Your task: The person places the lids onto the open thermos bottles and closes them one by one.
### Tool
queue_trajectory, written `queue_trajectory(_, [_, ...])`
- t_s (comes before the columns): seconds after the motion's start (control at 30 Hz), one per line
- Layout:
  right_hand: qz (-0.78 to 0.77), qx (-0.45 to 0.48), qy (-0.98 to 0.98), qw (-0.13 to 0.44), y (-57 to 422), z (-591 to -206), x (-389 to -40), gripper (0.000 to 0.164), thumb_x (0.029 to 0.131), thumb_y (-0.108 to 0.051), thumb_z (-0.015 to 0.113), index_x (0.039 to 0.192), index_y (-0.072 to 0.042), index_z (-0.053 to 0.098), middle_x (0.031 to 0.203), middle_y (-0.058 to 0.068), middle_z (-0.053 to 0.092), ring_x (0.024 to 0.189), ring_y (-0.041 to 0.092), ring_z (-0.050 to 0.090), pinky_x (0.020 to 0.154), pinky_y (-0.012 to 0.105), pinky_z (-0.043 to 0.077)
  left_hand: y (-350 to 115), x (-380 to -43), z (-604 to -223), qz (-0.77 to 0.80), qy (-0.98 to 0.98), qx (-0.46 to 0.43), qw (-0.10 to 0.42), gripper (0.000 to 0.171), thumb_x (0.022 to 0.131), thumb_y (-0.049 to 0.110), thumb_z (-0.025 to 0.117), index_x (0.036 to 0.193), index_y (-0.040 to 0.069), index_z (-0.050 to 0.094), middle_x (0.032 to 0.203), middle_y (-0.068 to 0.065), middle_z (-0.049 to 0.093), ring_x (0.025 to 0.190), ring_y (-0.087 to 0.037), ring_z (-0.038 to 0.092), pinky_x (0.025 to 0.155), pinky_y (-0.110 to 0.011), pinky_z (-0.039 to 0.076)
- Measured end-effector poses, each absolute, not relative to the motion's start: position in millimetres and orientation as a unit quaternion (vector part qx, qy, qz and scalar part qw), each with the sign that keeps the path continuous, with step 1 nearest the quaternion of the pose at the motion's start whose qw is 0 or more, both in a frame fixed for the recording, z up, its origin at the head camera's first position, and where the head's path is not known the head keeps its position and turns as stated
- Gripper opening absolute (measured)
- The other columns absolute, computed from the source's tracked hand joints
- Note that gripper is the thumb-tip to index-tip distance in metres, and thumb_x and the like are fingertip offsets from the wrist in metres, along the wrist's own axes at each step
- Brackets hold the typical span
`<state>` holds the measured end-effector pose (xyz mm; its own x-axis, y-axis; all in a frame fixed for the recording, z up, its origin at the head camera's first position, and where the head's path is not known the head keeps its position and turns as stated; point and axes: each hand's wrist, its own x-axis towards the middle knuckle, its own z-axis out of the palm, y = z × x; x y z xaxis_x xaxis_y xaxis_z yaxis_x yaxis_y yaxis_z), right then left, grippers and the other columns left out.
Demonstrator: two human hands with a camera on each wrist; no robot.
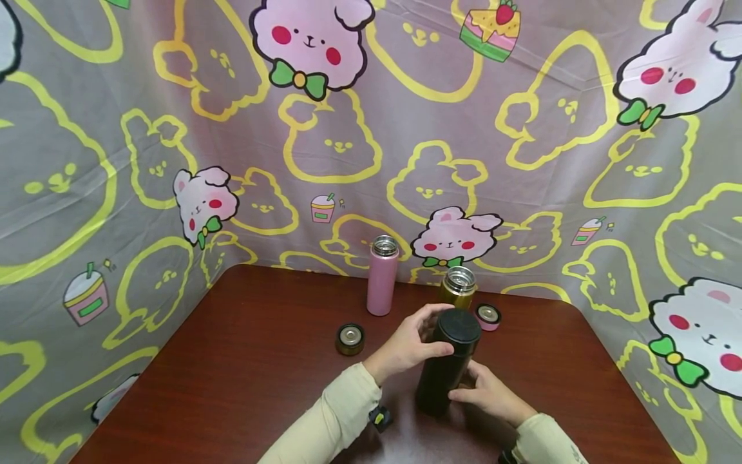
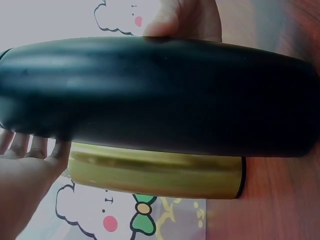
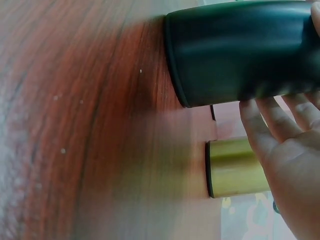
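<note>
A black thermos bottle stands nearly upright between both hands. My left hand grips its black lid, thumb on the near side and fingers behind. Lower down, my right hand holds the bottle's body, thumb in front and fingers round the far side. In the left wrist view the black body crosses the whole picture, and the right hand's thumb lies on its upper edge. Whether the bottle's base touches the table, I cannot tell.
Lidless pink and gold thermos bottles stand upright at the back of the brown wooden table. A dark-rimmed lid lies left of the hands, and a pink lid beside the gold bottle. Printed cloth hangs behind.
</note>
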<state>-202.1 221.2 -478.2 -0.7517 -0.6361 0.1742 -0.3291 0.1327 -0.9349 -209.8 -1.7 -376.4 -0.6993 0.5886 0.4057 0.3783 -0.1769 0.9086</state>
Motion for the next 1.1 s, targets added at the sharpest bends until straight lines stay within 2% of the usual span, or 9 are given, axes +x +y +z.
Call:
queue_trajectory(0.3, [-0.574,-0.323,0.741,0.133,221,-480,-204,0.053,0.082,-0.004,0.060,0.129,-0.002,0.037,0.123,0.013,0.048,0.110,0.020,0.048,0.087,0.026,0.039,-5,-214,-377,0.649,0.637,0.403,0.098,0.060,0.081,0.032,0.061,0.132,0.011,0.036,0.118,-0.001,0.051,0.104,-0.010,0.049,0.086,-0.029,0.039])
queue_trajectory(0.47, [-0.577,-0.326,0.737,0.133,222,-481,-204,0.054,0.082,-0.004,0.060,0.129,-0.001,0.036,0.123,0.014,0.047,0.109,0.021,0.048,0.087,0.027,0.039,-5,-217,-380,0.639,0.640,0.413,0.108,0.063,0.082,0.036,0.058,0.134,0.012,0.033,0.120,0.002,0.050,0.106,-0.010,0.046,0.087,-0.030,0.037])
queue_trajectory(0.73, [-0.574,-0.328,0.739,0.126,222,-483,-204,0.053,0.082,-0.003,0.059,0.129,-0.002,0.036,0.123,0.014,0.048,0.108,0.021,0.049,0.086,0.027,0.040,-2,-226,-397,0.650,0.620,0.421,0.126,0.064,0.085,0.035,0.056,0.138,0.015,0.026,0.126,0.004,0.044,0.114,-0.010,0.041,0.091,-0.030,0.034])
queue_trajectory(0.93, [-0.570,-0.331,0.742,0.120,222,-483,-203,0.051,0.082,-0.004,0.059,0.128,-0.001,0.038,0.122,0.014,0.049,0.107,0.020,0.050,0.085,0.026,0.040,1,-220,-392,0.663,0.630,0.392,0.095,0.065,0.080,0.037,0.062,0.134,0.017,0.032,0.121,0.004,0.046,0.105,-0.012,0.048,0.088,-0.028,0.038])
queue_trajectory(1.1, [-0.569,-0.337,0.741,0.117,221,-483,-202,0.048,0.082,-0.004,0.059,0.127,0.000,0.040,0.120,0.014,0.050,0.106,0.020,0.051,0.085,0.026,0.041,1,-206,-377,0.652,0.665,0.361,0.053,0.062,0.076,0.027,0.069,0.129,0.015,0.039,0.113,0.005,0.050,0.096,-0.010,0.052,0.080,-0.027,0.043])
